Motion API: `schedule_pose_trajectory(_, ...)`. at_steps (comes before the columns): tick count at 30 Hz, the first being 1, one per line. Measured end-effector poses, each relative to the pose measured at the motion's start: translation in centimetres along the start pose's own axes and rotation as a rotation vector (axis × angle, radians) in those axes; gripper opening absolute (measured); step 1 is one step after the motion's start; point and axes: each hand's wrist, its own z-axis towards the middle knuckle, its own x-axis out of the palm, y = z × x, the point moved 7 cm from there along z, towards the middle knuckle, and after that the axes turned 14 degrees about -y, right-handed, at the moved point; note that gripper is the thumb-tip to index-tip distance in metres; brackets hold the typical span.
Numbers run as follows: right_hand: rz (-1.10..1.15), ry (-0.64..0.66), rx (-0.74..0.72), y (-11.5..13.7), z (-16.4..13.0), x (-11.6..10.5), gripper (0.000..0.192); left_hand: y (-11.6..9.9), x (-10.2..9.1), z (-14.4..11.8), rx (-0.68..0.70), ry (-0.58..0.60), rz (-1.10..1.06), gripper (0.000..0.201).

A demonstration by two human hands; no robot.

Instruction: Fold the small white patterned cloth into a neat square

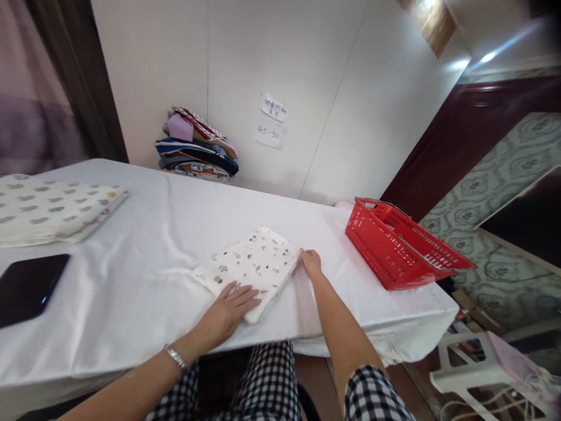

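A white folded cloth with small scattered prints lies at an angle on the white-covered table, near its front edge. My left hand rests flat on the cloth's near left part, fingers stretched out. At the cloth's right corner, my right hand pinches the edge between thumb and fingers. The fabric's exact kind cannot be made out.
A red plastic basket stands on the table's right end. To the left lie another folded cloth with grey-green prints and a black tablet-like device. Folded textiles are stacked by the wall. A white plastic stool stands below right.
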Motion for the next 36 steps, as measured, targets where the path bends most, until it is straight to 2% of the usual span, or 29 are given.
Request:
schedule_pose_trajectory(6, -0.1, 0.009, -0.096, 1.1, 1.2, 0.7, 0.016, 0.1, -0.1, 0.1, -0.045, 0.031, -0.015, 0.055)
schedule_pose_trajectory(15, -0.149, 0.018, -0.094, 0.2, 1.0, 0.9, 0.021, 0.2, -0.1, 0.0, -0.056, -0.004, -0.057, 0.052)
schedule_pose_trajectory(23, -0.195, 0.094, -0.065, 0.0, 0.6, 0.8, 0.048, -2.0, -1.9, 0.2, -0.081, 0.029, -0.089, 0.062)
schedule_pose_trajectory(28, -0.213, 0.142, -0.067, 0.9, 0.3, 1.4, 0.06, -1.9, -2.1, 0.4, -0.099, 0.046, -0.084, 0.066)
schedule_pose_trajectory(32, -0.177, 0.175, -0.065, 1.7, 0.6, 1.7, 0.057, -1.6, -1.6, 0.3, -0.094, 0.062, -0.078, 0.072)
schedule_pose_trajectory(36, -0.078, 0.224, -0.022, 1.8, 0.9, 1.5, 0.043, -1.4, -1.4, 0.3, -0.122, 0.042, -0.078, 0.07)
